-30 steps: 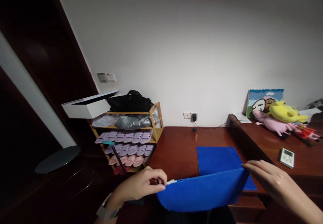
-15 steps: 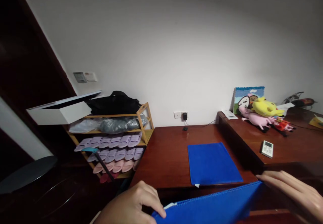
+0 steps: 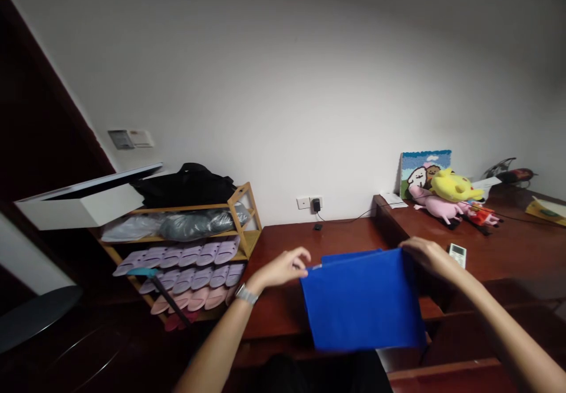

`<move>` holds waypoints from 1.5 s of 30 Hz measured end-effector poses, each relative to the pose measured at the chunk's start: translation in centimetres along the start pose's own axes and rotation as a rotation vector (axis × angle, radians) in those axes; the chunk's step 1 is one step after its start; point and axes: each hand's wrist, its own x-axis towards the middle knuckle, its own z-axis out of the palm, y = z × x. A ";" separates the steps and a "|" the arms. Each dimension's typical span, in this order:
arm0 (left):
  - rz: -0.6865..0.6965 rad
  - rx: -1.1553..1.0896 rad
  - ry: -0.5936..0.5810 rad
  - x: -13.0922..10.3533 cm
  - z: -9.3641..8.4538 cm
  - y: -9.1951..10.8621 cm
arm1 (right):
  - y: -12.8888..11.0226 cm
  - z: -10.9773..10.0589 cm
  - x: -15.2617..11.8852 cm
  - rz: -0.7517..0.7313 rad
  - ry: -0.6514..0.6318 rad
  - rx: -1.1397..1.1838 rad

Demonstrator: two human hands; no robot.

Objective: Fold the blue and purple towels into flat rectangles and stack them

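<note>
A blue cloth (image 3: pixel 362 304) hangs stretched between my hands above the front of the brown table (image 3: pixel 269 316). My left hand (image 3: pixel 286 268), with a watch on its wrist, pinches the upper left corner, where a small white tag shows. At the upper right corner, my right hand (image 3: pixel 420 252) is closed on the edge, its fingertips partly behind the cloth. Behind the held cloth, a second blue cloth (image 3: pixel 351 256) lies on the table; only its far strip shows.
Left stands a wooden rack (image 3: pixel 245 222) with rows of slippers (image 3: pixel 190 254), a black bag (image 3: pixel 186 185) and a white box (image 3: pixel 88 204). Plush toys (image 3: pixel 455 186), a picture (image 3: pixel 425 172) and a small white device (image 3: pixel 457 255) sit on the raised right surface. A black plug (image 3: pixel 315 205) is in the wall.
Both hands have lifted and moved forward with the held cloth, which now hangs open over the table. It covers most of the lying cloth. The view has shifted slightly.
</note>
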 end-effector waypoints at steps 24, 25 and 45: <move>0.161 0.414 0.455 2.3 25.8 -14.5 | 12.0 22.6 -16.5 0.389 0.172 0.061; 0.171 0.407 0.468 2.2 25.5 -14.2 | 11.7 22.1 -16.2 0.373 0.186 0.048; 0.239 0.598 0.435 1.6 27.3 -16.1 | 11.3 23.4 -20.1 0.354 0.158 -0.206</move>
